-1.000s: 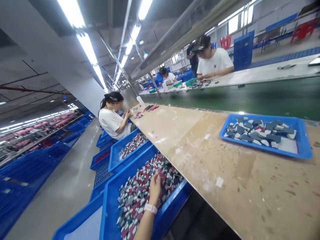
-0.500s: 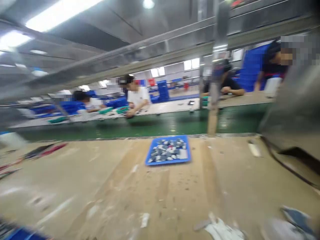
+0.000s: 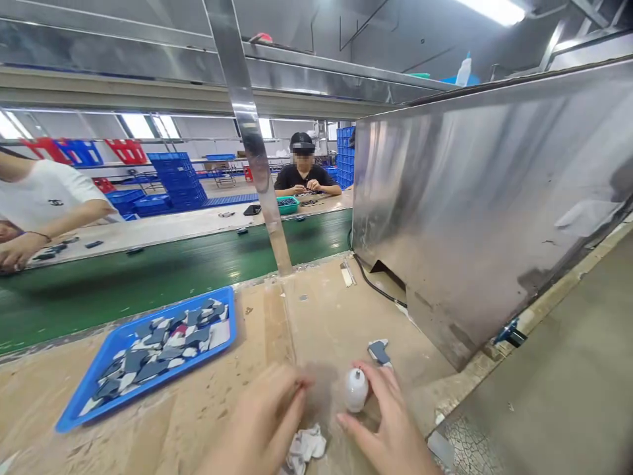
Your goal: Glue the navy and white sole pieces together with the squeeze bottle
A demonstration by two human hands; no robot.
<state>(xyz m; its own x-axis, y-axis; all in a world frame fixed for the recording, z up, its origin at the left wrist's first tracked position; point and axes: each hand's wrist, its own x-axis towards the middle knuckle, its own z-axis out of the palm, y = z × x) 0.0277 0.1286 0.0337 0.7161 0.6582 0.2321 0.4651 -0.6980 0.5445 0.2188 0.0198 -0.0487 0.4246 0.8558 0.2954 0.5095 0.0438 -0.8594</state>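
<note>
A small white bottle (image 3: 356,390) with a thin metal tip stands on the table between the thumb and fingers of my right hand (image 3: 383,415), which is closed around it. To its left is my left hand (image 3: 270,412), blurred by motion. Its thumb and fingers come together in a pinch, and whatever they hold, if anything, cannot be made out. A crumpled white cloth (image 3: 307,447) lies between my wrists. Just beyond my right hand rests a grey and white cut piece (image 3: 380,351).
A blue tray (image 3: 231,323) of grey and white pieces sits at the left. Behind it runs a green conveyor belt (image 3: 208,260). A large metal housing (image 3: 459,218) blocks the right side. A metal post (image 3: 254,145) rises at the table's back edge. Co-workers sit across the belt.
My view has swung to the right and down. The tray now appears further left and the metal housing fills the right. Both my hands and the bottle have come into sight.
</note>
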